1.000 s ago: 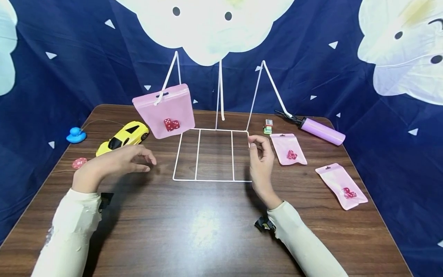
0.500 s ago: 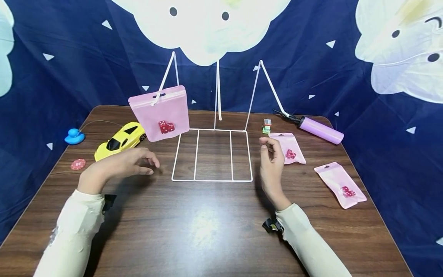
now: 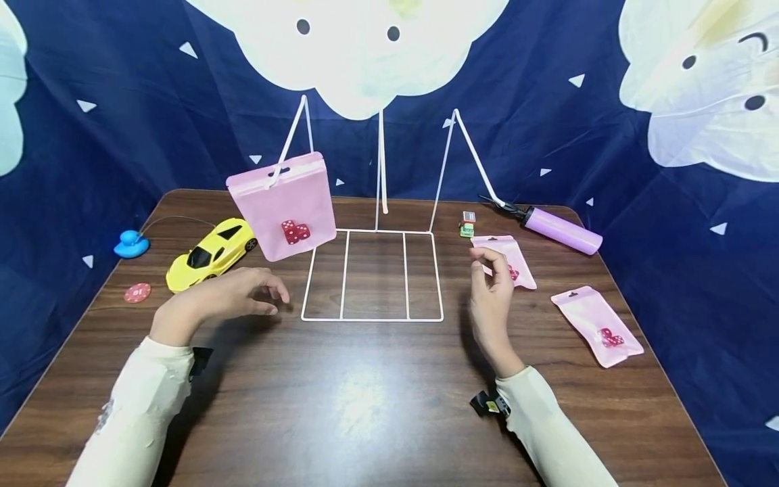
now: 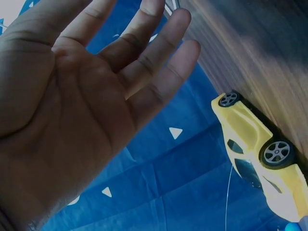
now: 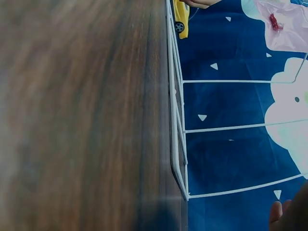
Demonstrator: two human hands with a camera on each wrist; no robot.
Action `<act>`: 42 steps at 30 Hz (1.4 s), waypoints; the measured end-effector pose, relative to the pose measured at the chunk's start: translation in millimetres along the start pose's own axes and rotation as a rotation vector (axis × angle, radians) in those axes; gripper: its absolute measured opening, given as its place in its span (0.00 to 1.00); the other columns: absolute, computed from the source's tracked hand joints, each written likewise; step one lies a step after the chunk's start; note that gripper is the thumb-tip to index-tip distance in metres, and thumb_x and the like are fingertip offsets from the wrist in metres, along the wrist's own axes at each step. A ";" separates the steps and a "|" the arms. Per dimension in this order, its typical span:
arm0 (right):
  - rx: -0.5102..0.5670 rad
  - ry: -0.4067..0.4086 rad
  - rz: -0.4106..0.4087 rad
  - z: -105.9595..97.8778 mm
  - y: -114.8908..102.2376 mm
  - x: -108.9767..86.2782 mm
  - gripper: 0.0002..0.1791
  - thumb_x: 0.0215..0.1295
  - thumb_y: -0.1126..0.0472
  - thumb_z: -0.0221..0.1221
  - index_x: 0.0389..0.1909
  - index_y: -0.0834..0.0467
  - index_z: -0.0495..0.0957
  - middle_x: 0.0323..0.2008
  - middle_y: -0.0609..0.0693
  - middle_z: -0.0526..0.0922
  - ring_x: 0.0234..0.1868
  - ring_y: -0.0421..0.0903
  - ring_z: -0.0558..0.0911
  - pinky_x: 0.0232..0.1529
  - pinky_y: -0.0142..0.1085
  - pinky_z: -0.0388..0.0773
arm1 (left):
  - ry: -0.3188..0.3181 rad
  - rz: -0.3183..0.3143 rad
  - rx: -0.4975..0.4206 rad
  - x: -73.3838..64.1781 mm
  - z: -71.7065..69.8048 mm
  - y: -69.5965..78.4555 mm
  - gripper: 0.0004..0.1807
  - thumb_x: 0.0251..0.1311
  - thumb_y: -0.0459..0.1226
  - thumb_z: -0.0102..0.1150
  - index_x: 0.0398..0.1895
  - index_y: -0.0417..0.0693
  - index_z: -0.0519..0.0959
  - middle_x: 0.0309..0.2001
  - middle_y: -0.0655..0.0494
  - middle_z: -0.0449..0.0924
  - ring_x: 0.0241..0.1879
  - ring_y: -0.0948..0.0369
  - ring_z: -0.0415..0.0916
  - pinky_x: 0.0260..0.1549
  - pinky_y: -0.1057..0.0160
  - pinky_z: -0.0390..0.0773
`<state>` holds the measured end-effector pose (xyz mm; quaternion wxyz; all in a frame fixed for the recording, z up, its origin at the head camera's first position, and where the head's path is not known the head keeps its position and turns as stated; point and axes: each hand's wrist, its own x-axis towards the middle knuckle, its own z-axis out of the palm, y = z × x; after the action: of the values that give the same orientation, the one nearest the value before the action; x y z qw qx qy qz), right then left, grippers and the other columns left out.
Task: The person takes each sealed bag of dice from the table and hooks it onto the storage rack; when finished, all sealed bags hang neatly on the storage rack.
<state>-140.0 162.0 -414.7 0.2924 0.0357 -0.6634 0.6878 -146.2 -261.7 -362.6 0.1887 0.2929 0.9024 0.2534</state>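
Note:
My left hand [image 3: 228, 297] hovers left of the white wire rack [image 3: 406, 277], near the yellow toy car [image 3: 213, 253]; its palm [image 4: 72, 106] is bare in the left wrist view, fingers relaxed. From the rack's left hook hangs a pink zip pouch [image 3: 262, 210] with red dice [image 3: 295, 232] showing. My right hand [image 3: 491, 311], fingers loosely bent and holding nothing, overlaps the lower left of a second pink pouch [image 3: 516, 251] lying on the table, partly hiding its dice. Farther right lies a third pink pouch [image 3: 584, 308] with red dice.
A purple hand pump [image 3: 562, 230] lies at the back right, its black end by the rack's right hook. Beside the rack is a small green and red toy [image 3: 467, 224]. At left are a blue toy duck [image 3: 131, 244] and a red chip [image 3: 137, 293].
My right hand has moved right, from the rack's right edge to the nearer flat pouch. My left hand has shifted slightly right. The hanging pouch has swung a little.

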 end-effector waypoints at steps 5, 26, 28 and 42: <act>-0.027 -0.008 0.001 -9.0 0.6 -0.4 0.11 0.76 0.73 0.54 0.52 0.74 0.80 0.49 0.44 0.82 0.52 0.46 0.78 0.50 0.31 0.73 | 0.001 0.002 0.028 1.8 2.6 0.5 0.10 0.65 0.31 0.74 0.47 0.48 0.88 0.48 0.57 0.87 0.51 0.51 0.82 0.56 0.38 0.80; -0.020 0.057 0.046 -23.0 2.1 12.9 0.14 0.74 0.76 0.53 0.50 0.61 0.83 0.48 0.50 0.82 0.48 0.39 0.77 0.50 0.29 0.71 | -0.020 0.061 0.028 13.3 14.8 2.5 0.10 0.64 0.32 0.75 0.47 0.49 0.87 0.40 0.59 0.83 0.43 0.57 0.79 0.47 0.47 0.81; -0.017 0.060 0.048 -24.0 2.6 13.7 0.13 0.74 0.76 0.53 0.50 0.61 0.83 0.47 0.50 0.82 0.48 0.39 0.77 0.50 0.29 0.71 | -0.024 0.070 0.016 15.1 16.6 2.6 0.10 0.64 0.32 0.74 0.46 0.49 0.87 0.40 0.60 0.82 0.42 0.58 0.78 0.46 0.49 0.81; -0.037 0.069 0.052 -42.4 5.0 16.9 0.12 0.75 0.77 0.53 0.54 0.72 0.79 0.46 0.50 0.81 0.50 0.43 0.78 0.50 0.31 0.73 | -0.045 0.079 0.010 23.7 26.3 4.0 0.10 0.66 0.31 0.72 0.49 0.47 0.87 0.39 0.60 0.80 0.41 0.58 0.75 0.44 0.51 0.79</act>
<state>-141.9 207.8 -416.7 0.2978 -0.0108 -0.6663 0.6836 -149.5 -235.0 -386.0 0.1973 0.3351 0.8869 0.2493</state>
